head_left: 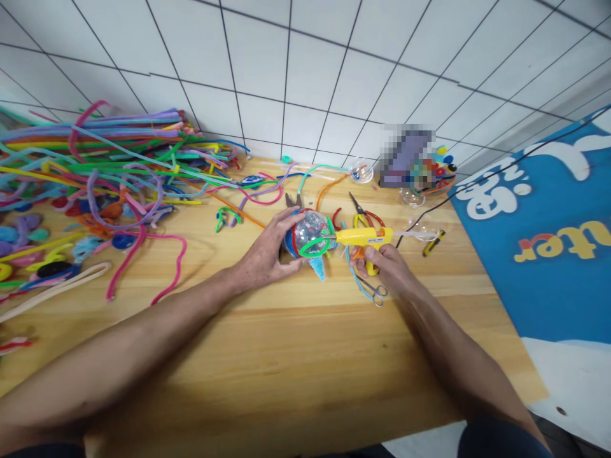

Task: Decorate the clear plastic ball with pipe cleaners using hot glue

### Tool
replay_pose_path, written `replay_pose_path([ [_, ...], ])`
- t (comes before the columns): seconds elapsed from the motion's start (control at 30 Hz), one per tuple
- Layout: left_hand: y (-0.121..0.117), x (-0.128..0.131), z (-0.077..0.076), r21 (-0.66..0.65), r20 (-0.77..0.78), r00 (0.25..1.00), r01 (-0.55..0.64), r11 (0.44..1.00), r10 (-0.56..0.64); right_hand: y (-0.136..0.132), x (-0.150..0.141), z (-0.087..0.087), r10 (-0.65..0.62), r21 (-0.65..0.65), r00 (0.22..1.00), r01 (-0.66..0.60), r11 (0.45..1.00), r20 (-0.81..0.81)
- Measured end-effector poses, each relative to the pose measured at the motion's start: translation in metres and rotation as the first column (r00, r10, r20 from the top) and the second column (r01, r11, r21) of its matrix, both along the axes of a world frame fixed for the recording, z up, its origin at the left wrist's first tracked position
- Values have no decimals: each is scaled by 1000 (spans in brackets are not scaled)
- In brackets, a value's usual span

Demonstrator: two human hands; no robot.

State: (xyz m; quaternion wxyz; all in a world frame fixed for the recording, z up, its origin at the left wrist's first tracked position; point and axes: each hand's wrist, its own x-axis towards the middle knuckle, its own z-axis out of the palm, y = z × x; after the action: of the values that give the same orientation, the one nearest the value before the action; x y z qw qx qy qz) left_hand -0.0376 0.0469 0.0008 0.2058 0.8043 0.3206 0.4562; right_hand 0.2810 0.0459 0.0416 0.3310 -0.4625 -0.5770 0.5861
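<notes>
My left hand (274, 251) is wrapped round the left side of a clear plastic ball (312, 229), which is trimmed with blue, red and green pipe cleaners. A light-blue pointed piece (317, 268) sticks out below the ball. In my right hand (382, 261) is a yellow hot glue gun (365, 238), its nozzle at the green pipe-cleaner loop on the ball's right side. Whether the nozzle touches the loop I cannot tell. Behind the ball, the tips of pliers (293, 201) show. Yellow-and-red-handled scissors (365, 213) lie beyond the glue gun.
Small metal scissors (376, 294) lie below my right hand, and a yellow utility knife (434, 243) lies to the right. A large heap of pipe cleaners (119, 159) fills the left. Clear balls (361, 170) stand near the tiled wall. A black cord (439, 205) runs across the right.
</notes>
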Motion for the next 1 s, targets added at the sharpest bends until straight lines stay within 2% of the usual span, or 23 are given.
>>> replay_pose_path([
  [0.3,1,2,-1,6,28,1000,-1,1000,1,3,-9,2,20,-28,997,-22,999,-70],
  [0.5,1,2,-1,5,38,999,4,1000,-4,1,-17,5,-10,-41,997,7,999,-75],
  [0.73,0,2,1,3,28,1000,-3,1000,3,0,-8,6,-65,-52,992,60,997,-110],
  [1.0,0,1,1,-11,29,1000,4,1000,-3,2,-6,2,1,-42,997,-4,999,-82],
])
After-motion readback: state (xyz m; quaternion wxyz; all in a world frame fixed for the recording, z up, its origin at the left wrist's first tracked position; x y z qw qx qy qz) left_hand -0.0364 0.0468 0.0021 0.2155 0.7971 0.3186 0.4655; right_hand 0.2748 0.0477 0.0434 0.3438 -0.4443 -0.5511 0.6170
